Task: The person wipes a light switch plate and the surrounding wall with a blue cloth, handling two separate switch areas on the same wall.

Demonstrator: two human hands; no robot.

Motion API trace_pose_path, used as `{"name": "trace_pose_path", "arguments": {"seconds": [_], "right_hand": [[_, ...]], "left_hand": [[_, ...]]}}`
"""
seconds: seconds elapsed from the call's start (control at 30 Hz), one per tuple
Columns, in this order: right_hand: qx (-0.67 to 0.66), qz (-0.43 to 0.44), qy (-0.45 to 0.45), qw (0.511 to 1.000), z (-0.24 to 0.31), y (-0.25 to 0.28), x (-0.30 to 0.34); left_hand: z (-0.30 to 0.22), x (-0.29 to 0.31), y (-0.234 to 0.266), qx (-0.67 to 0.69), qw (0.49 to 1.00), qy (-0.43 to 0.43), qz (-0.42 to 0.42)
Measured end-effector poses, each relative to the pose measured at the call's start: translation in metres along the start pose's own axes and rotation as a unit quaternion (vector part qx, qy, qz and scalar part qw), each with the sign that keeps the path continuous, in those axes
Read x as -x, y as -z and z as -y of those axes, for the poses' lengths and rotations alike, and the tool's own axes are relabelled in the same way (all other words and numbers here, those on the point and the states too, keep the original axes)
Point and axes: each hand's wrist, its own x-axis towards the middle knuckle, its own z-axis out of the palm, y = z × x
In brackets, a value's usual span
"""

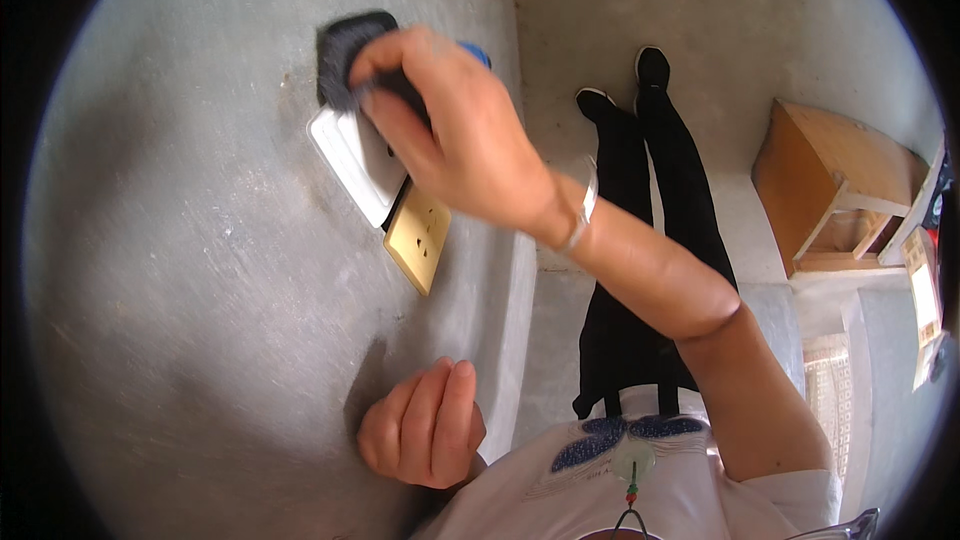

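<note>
At the upper left, my right hand is closed around a black brush-like tool, its fingers pinched on the dark part. Motion blur softens the tool, and my hand hides much of it. Just below it, a white plate is set on the grey wall, partly covered by my right hand. A gold-coloured socket plate adjoins the white one. Lower down, my left hand is held close to the wall with its fingers curled together, and nothing shows in it.
A bit of something blue peeks out behind my right hand. Grey floor lies beside the wall, with my legs and black shoes over it. A brown wooden cabinet stands at the right, near a patterned pale panel.
</note>
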Motion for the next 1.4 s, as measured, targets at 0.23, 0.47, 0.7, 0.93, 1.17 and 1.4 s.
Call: {"name": "trace_pose_path", "arguments": {"seconds": [0.23,0.47,0.7,0.93,1.17,1.4], "right_hand": [[-0.047,0.050,-0.130,0.989,0.005,0.001,0.066],[-0.039,-0.003,-0.119,0.992,-0.007,0.001,0.012],[-0.001,0.091,-0.167,0.982,-0.006,0.007,0.085],[-0.009,0.034,-0.313,0.949,-0.006,0.024,0.080],[-0.084,-0.022,-0.246,0.965,0.005,-0.012,0.066],[-0.080,-0.011,-0.151,0.985,-0.016,-0.008,0.003]], "left_hand": [[-0.007,0.001,-0.001,-0.009,0.999,0.048,0.021],[-0.006,-0.001,0.003,-0.013,0.999,0.035,0.032],[-0.007,0.002,0.002,-0.023,0.999,0.037,0.034],[-0.006,0.004,0.003,-0.019,0.999,0.036,0.029],[-0.008,0.002,0.002,-0.009,0.998,0.044,0.034],[-0.004,-0.001,0.005,-0.020,0.999,0.024,0.042]]}}
